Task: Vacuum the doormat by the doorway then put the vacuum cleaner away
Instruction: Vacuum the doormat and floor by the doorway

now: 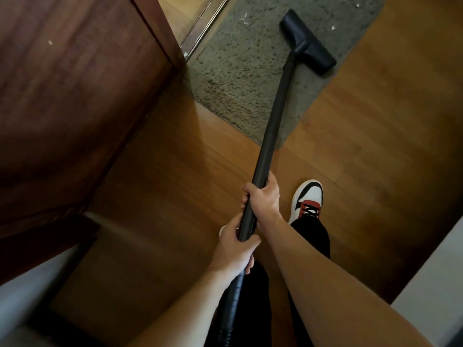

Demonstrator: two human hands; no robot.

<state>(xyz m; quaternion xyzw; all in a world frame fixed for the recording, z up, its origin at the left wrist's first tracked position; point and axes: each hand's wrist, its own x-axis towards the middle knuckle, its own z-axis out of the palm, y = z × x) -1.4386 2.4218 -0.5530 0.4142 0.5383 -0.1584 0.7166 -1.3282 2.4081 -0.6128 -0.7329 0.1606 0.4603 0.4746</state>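
Note:
A grey-green shaggy doormat (240, 71) lies on the wooden floor by the doorway at the top. The black floor nozzle (307, 42) of the vacuum rests on the mat's right part. A long black wand (274, 116) runs from it down to me. My right hand (263, 199) grips the wand higher up. My left hand (236, 249) grips its lower end, where the ribbed black hose (230, 304) begins. A few white scraps (244, 18) lie on the mat beyond the nozzle.
A dark brown wooden door (75, 96) stands open on the left, close to the mat. A metal threshold strip (200, 28) runs at the doorway. My right foot in a white, black and red sneaker (308, 199) stands on the floor. A pale wall (436, 284) edges the lower right.

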